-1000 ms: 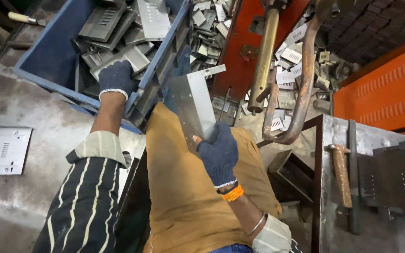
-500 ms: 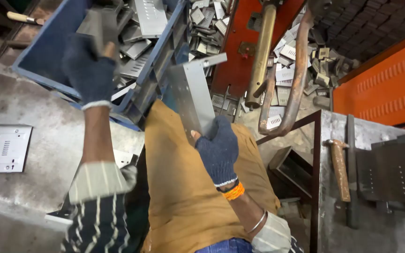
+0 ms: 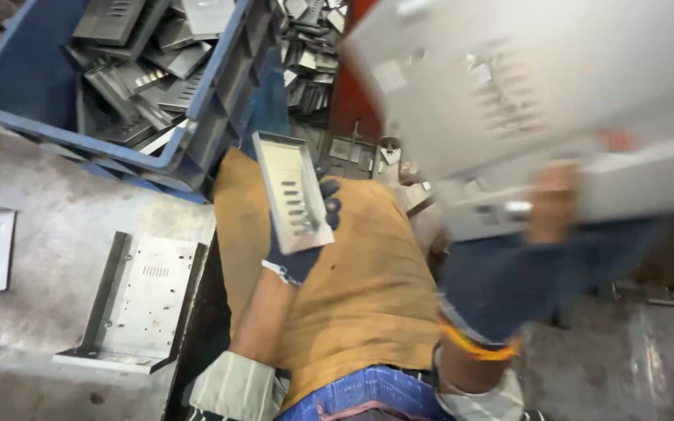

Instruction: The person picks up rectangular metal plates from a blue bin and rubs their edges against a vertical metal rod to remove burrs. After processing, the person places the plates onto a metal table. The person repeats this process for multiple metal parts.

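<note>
The left hand (image 3: 299,248) has come out of the blue crate (image 3: 196,129) and now grips 1 small slotted metal plate (image 3: 292,193) just in front of the crate; the right hand (image 3: 509,273) has swung its big metal plate (image 3: 524,86) up close, blurred, fingers closed on its edge; so 2 plates are picked; many more lie in the crate; 2 flat plates (image 3: 138,300) rest on the floor near the crate.

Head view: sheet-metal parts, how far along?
Done: two flat grey metal panels lie on the concrete floor. In hand: left hand holds a slotted grey bracket; right hand lifts a large blurred panel. Left: blue plastic crate holds many parts.
</note>
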